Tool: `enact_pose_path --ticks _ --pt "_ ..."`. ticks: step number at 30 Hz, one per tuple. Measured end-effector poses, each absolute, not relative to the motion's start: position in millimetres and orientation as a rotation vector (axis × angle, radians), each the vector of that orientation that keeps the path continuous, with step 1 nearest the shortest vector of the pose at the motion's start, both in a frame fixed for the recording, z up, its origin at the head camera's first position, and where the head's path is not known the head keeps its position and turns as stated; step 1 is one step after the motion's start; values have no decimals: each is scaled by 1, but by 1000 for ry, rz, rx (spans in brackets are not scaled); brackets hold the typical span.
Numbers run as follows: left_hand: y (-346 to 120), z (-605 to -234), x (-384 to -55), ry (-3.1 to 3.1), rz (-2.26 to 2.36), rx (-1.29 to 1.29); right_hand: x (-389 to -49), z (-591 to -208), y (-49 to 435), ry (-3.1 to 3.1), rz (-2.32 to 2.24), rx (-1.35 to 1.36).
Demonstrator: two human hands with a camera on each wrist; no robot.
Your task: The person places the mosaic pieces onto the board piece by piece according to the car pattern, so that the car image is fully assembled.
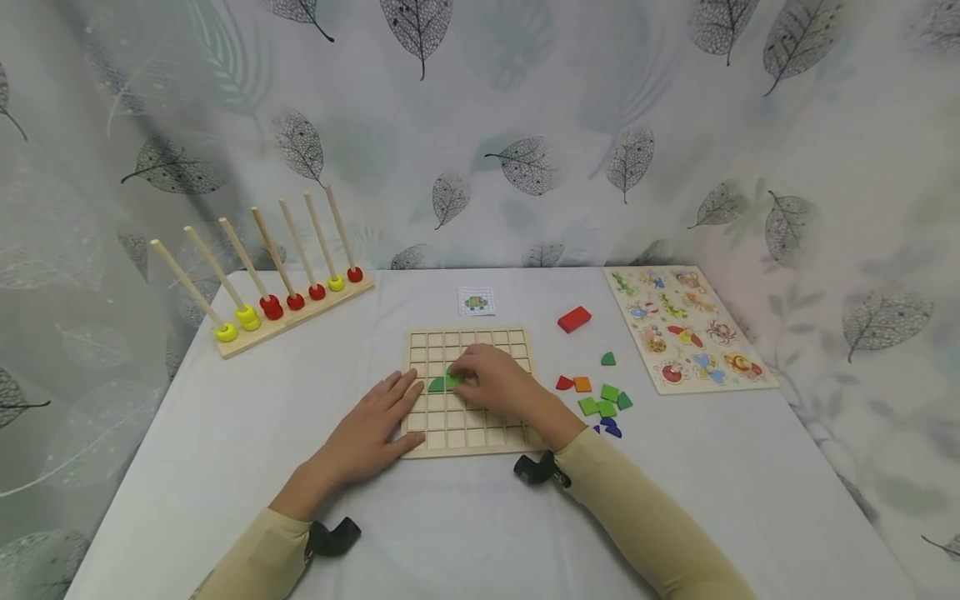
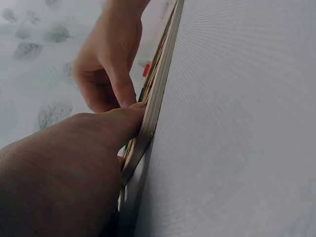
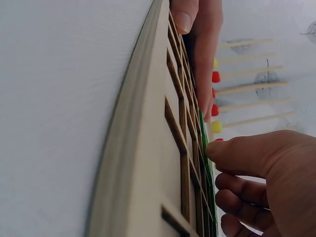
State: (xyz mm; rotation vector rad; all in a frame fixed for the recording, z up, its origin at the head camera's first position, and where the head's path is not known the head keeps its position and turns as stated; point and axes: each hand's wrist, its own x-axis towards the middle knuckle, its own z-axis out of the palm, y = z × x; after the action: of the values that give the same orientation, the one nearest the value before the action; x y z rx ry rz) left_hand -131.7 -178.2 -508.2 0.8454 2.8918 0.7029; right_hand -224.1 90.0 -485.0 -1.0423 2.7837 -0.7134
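A wooden grid board (image 1: 495,440) lies on the white table with square cells divided by thin strips. My left hand (image 1: 371,429) rests on its left edge, fingers extended and the thumb at the lower left corner. Over the left-middle cells, my right hand (image 1: 497,385) pinches a light green tile (image 1: 452,381) at its fingertips, partly hidden by them. Just left of that tile, a dark green quarter-round piece (image 1: 436,385) sits in the grid. In the right wrist view, the thumb of my right hand (image 3: 261,173) is right at a green edge (image 3: 207,168) on the board.
Loose red, orange, green and blue pieces (image 1: 606,408) lie right of the board, with a red block (image 1: 574,319) farther back. Behind the board is a small turtle picture card (image 1: 476,301). A peg stand with beads (image 1: 258,332) stands back left; an insect picture puzzle (image 1: 686,329) lies right.
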Motion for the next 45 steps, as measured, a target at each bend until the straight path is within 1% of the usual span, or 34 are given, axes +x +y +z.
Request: enact_pose_path --ticks 16,25,35,45 --pt "-180 -509 -131 2903 709 863 -217 -475 84 2779 -624 -1018" --pt "-180 -508 -132 2907 708 860 -219 -476 85 2793 -628 -1003" --pt "-179 -510 -132 2901 712 849 -222 -462 105 2797 -784 -899" --pt "-177 -509 -132 2900 694 839 -229 -454 131 2816 -814 -948"
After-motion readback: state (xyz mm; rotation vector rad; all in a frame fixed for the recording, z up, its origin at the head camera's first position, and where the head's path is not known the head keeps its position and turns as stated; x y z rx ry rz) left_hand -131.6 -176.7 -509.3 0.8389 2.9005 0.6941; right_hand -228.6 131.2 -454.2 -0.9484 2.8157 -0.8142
